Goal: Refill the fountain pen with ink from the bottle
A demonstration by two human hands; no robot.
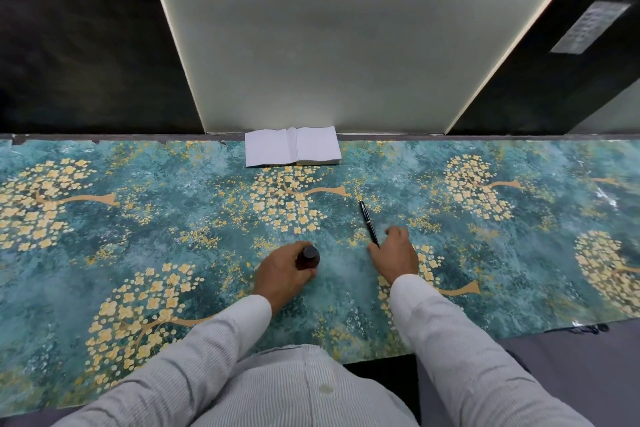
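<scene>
Our pale ribbed shirt sleeves fill the near edge, reaching out over the teal table covering with its matte, mottled print of yellow blossom trees. Taking the small dark ink bottle with its round black cap as our landmark, our left hand is wrapped around its near-left side, fingers curled on the body while it stands upright on the covering. To the right of the bottle and a little farther out lies the slim glossy black fountain pen with a gold band, capped as far as we can tell, its near end just at the thumb of our right hand. That hand lies relaxed, fingers spread on the covering, gripping nothing yet. Well beyond the bottle, against the frosted wall panel, an open white notebook lies flat. We judge the step is picking up the pen: we should pinch the smooth barrel near its middle so it cannot roll, and keep the bottle steady and capped until the pen is opened.
</scene>
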